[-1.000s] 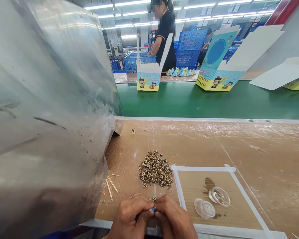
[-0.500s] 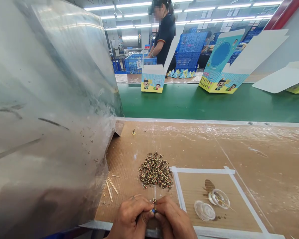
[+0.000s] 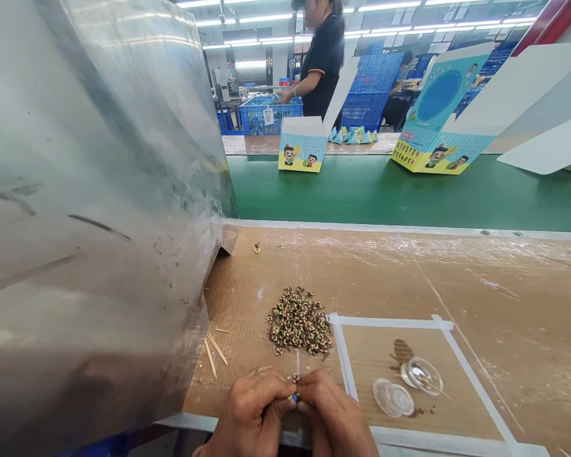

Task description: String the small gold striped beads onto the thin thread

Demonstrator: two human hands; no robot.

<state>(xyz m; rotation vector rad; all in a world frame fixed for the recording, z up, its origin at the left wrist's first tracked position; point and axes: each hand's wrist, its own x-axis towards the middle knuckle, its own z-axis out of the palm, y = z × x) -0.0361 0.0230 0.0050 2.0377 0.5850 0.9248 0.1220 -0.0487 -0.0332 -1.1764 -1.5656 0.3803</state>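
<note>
My left hand [image 3: 253, 406] and my right hand [image 3: 334, 406] meet near the table's front edge, thumbs and fingertips pinched together. Between them is a tiny figurine [image 3: 294, 397] with blue and yellow parts; my fingers cover most of it. Another small dark-and-cream piece [image 3: 295, 377] shows just above the fingertips; whether it is joined to the figurine I cannot tell. Just beyond my hands lies a heap of tiny dark, cream and red pieces [image 3: 299, 322]. One single piece with a yellow base [image 3: 257, 247] stands farther back on the left.
A large metal panel [image 3: 99, 222] walls off the left side. Several toothpicks [image 3: 210, 358] lie beside it. Clear plastic cups [image 3: 421, 376], one with a stick, sit inside a taped square on the right. Printed boxes [image 3: 301, 146] stand on the green conveyor [image 3: 342, 197]; a person [image 3: 321, 63] works beyond.
The camera view has shifted slightly. Both hands keep their pinch on the figurine, with little finger movement. Across the conveyor, the person's hand has lifted above the blue basket.
</note>
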